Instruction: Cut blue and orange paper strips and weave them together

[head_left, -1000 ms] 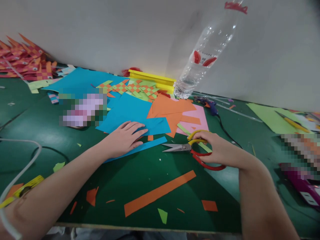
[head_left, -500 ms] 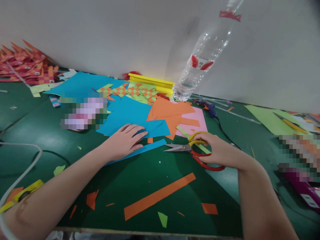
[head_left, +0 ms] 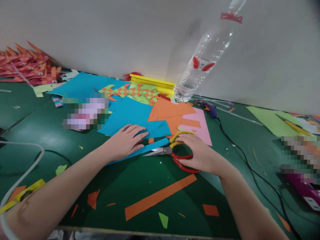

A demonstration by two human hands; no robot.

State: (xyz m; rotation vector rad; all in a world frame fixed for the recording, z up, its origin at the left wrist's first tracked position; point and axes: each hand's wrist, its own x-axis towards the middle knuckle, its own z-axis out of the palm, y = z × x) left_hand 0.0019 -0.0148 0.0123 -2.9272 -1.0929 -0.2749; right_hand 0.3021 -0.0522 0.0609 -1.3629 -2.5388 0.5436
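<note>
My left hand point(head_left: 127, 141) lies flat with fingers out, pressing on a blue paper sheet point(head_left: 158, 128) and a narrow blue paper strip point(head_left: 160, 143). My right hand point(head_left: 200, 150) grips the scissors point(head_left: 158, 152) by their yellow and red handles. The scissors' blades point left and meet the strip near its right end. The lower blade shows below the strip; part of the upper one is hidden by it. An orange paper strip point(head_left: 161, 196) lies on the table nearer to me.
A leaning plastic bottle point(head_left: 200, 66), a blue glue gun point(head_left: 211, 108) with a black cord, and woven paper fish point(head_left: 135, 91) sit toward the wall. Pink paper point(head_left: 200, 125) lies beyond my right hand. A yellow tape measure point(head_left: 27, 193) is by my left forearm; paper scraps are scattered around.
My right hand has brought the scissors left, from beyond the blue strip's right end to overlapping the strip. The blades look closer together. My left hand stays on the paper.
</note>
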